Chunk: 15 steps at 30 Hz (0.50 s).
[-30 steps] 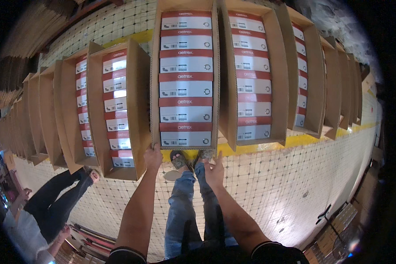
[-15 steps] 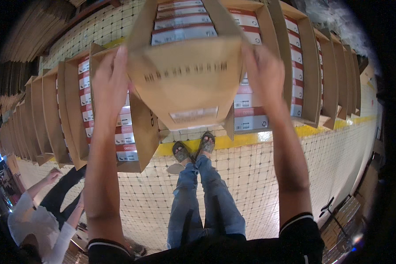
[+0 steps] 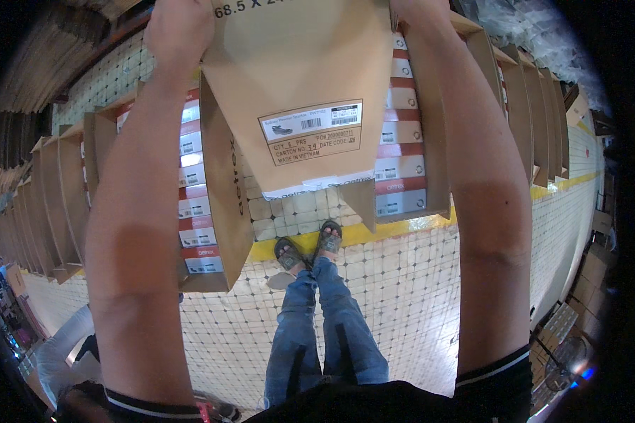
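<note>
A brown cardboard carton [image 3: 296, 81] hangs in front of me, tilted, with one end panel facing me. A shoe label and tape run across the lower part of that panel. My left hand [image 3: 180, 34] is closed on the carton's upper left side, and my right hand [image 3: 418, 13] is closed on its upper right side. Both hands are partly cut off by the picture's top edge, as is the carton. Left of it stands an open carton with stacked red-and-white shoe boxes [image 3: 195, 171]. On the right, another open carton [image 3: 436, 141] holds similar boxes.
Rows of open cartons [image 3: 63, 204] stretch away on both sides. Flattened cardboard [image 3: 56, 56] is piled at the far left, and clear plastic [image 3: 522, 35] lies at the far right. A yellow line [image 3: 360, 236] crosses the tiled floor by my feet. Another person's sleeve [image 3: 63, 345] shows at lower left.
Both hands have moved farther out with the carton, toward the picture's top. The shoe boxes inside it have gone out of view, and its end label has become readable.
</note>
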Tool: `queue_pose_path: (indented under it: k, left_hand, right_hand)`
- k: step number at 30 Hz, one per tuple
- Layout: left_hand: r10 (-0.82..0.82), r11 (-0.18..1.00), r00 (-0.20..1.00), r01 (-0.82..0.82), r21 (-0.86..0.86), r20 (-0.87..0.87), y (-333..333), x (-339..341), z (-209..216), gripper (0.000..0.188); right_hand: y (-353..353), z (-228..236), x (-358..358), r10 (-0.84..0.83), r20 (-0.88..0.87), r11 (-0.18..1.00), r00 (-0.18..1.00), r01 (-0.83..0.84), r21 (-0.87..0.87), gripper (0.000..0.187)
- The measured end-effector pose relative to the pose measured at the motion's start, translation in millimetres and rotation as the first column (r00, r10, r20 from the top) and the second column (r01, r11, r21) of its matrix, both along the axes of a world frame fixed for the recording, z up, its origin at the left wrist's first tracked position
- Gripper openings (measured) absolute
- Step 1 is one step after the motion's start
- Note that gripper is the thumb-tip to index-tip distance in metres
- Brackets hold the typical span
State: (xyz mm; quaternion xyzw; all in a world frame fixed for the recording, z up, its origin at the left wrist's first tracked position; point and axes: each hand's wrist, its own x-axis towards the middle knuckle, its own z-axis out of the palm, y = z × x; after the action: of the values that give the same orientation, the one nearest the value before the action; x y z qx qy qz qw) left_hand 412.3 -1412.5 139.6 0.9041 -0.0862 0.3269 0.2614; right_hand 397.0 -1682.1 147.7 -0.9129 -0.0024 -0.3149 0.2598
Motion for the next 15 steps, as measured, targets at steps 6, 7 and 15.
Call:
queue_pose_path:
  k: [6, 7, 15]
  left_hand:
    - [0.015, 1.0, 1.0, -0.015, 0.002, -0.008, 2.4, 0.7, -5.2, 0.025]
    - [0.022, 1.0, 1.0, -0.022, 0.008, -0.022, 2.2, 0.3, -5.0, 0.025]
    - [0.021, 0.999, 0.997, -0.023, 0.023, 0.077, 2.4, 1.6, -13.1, 0.024]
  right_hand:
    - [1.3, -0.1, 1.5, -0.006, -0.028, 0.999, 1.0, 0.007, 0.039, 0.031]
    - [1.3, -0.2, 2.0, -0.038, -0.056, 0.999, 0.998, 0.039, 0.023, 0.031]
    - [-1.6, -5.3, 0.1, -0.071, -0.158, 0.996, 0.985, 0.079, 0.042, 0.033]
